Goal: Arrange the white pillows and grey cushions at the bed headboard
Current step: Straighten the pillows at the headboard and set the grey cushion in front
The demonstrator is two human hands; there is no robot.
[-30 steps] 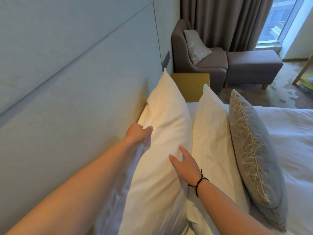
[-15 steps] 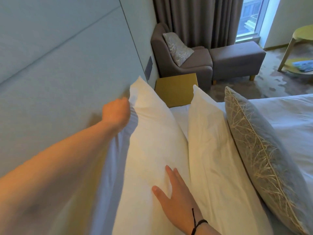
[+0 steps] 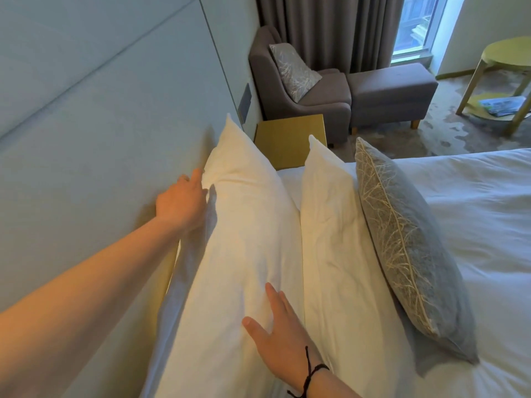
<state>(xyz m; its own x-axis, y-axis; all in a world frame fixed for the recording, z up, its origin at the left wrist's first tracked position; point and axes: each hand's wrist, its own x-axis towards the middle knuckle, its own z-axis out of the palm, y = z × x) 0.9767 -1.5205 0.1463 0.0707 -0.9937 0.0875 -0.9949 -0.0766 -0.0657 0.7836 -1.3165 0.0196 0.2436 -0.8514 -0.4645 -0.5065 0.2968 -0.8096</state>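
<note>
A person's left hand [image 3: 179, 203] reached along the pale headboard [image 3: 94, 145] at the left of the frame, its fingers straight and close together, fingertips touching the back edge of the rear white pillow [image 3: 238, 254]. The hand gripped nothing; it lay between the headboard panel and the pillow. The right hand [image 3: 277, 331], with a black cord bracelet [image 3: 310, 372] at the wrist, rested flat on the front face of the same pillow in the lower centre of the frame. Its thumb was spread away from the other fingers, which lay straight and nearly together, pointing toward the top of the frame.

The rear pillow stood on edge against the headboard, running from the bottom of the frame up to a peaked corner at centre. Just beside it, to the right and touching along its length, stood a second white pillow [image 3: 336, 248], also on edge. A grey cushion [image 3: 408, 245] with a pale branch pattern leaned against that second pillow, right of centre, its lower edge on the white bedding [image 3: 482, 225].

At the upper centre of the frame stood a yellow bedside table [image 3: 290, 139], behind it a grey armchair [image 3: 321, 99] holding another patterned cushion [image 3: 293, 70], a matching footstool [image 3: 390, 90] and dark curtains [image 3: 330, 27]. A yellow round table [image 3: 505, 56] stood at the upper right.
</note>
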